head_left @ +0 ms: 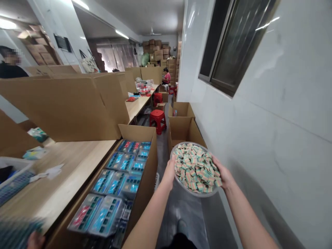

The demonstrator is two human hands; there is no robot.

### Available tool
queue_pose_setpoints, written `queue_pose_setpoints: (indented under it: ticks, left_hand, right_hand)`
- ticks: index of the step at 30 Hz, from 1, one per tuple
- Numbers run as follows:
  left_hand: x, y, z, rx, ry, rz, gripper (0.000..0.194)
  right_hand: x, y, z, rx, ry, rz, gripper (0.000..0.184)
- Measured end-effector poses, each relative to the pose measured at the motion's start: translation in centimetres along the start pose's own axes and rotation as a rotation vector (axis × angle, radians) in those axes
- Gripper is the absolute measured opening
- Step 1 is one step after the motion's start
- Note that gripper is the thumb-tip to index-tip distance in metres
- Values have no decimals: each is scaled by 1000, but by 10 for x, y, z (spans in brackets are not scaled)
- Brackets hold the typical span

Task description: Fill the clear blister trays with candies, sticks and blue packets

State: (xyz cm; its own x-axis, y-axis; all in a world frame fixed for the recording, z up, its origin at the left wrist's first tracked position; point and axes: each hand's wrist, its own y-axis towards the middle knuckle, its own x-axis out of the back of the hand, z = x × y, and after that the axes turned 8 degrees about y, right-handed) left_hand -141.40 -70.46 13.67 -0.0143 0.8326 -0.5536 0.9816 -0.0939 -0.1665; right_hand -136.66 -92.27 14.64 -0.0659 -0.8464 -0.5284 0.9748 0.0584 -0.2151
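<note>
A clear round plastic bowl point(198, 194) is held out in front of me over the aisle. Heaped inside it are many small flat pieces point(195, 166) striped in pale orange and green. My left hand point(170, 172) grips the bowl's left rim, fingers mostly hidden beneath. On the opposite side my right hand point(222, 173) is closed on the rim, with some pieces close to its fingertips. Just beyond the bowl stands an open cardboard box point(181, 129).
A long carton point(149, 166) on the left holds clear plastic cases point(106, 212). A wooden table point(77, 166) with cardboard screens runs beside it. A co-worker's hand point(35, 239) shows at bottom left. Ahead, a red stool point(158, 121) edges the aisle; a white wall point(272, 138) borders the right.
</note>
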Motion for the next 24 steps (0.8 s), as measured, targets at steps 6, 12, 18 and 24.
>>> queue_pose_setpoints:
  ticks: [6, 12, 18, 24]
  left_hand:
    - [-14, 96, -14, 45, -78, 44, 64]
    - [1, 178, -28, 10, -87, -110, 53]
    - [32, 258, -60, -150, 63, -181, 43]
    - [72, 324, -115, -182, 369, -254, 46]
  right_hand:
    - [3, 100, 36, -16, -24, -14, 42]
    - [-15, 174, 58, -30, -19, 19, 46]
    - [-56, 262, 64, -48, -25, 12, 42]
    - [-103, 343, 66, -41, -70, 19, 38]
